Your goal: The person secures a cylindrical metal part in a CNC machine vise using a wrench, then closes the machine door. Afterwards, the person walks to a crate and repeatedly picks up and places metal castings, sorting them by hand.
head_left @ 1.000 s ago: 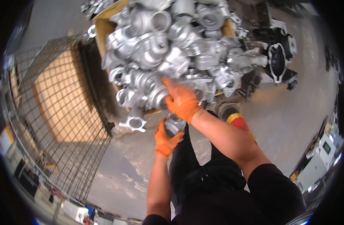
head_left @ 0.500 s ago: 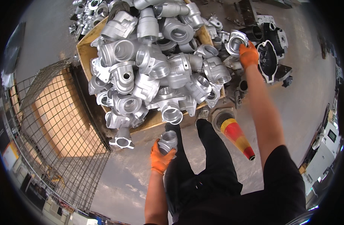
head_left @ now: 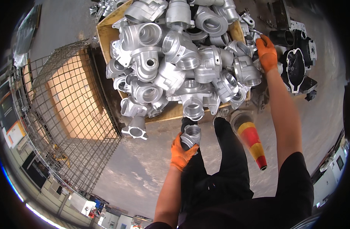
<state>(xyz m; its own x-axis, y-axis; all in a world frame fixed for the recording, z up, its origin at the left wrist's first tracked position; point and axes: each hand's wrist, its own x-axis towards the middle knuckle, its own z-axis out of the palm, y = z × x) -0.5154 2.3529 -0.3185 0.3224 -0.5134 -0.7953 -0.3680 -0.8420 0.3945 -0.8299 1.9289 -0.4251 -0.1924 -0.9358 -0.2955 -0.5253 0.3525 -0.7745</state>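
In my left hand (head_left: 184, 153), gloved in orange, is a silver metal elbow casting (head_left: 192, 133), gripped by its lower side with the round opening facing up. It is held in front of my legs, just below the crate. My right hand (head_left: 267, 55), also in an orange glove, reaches out beyond the crate's right side. Its fingers are closed on the edge of another silver casting (head_left: 251, 41), mostly hidden by the glove and the parts around it. Between my hands a wooden crate (head_left: 167, 114) is heaped with similar silver castings (head_left: 171, 76).
A wire mesh cage (head_left: 75, 110) with wooden panels stands at the left. A red and yellow cone (head_left: 251, 139) is right of my legs. Black housings (head_left: 295, 70) lie on the floor at the far right. One casting (head_left: 136, 129) juts past the crate's front corner.
The view has shifted, so the scene sits further right. My right hand has drawn closer to the crate, and its casting has tilted and shows less. My left hand keeps its casting.
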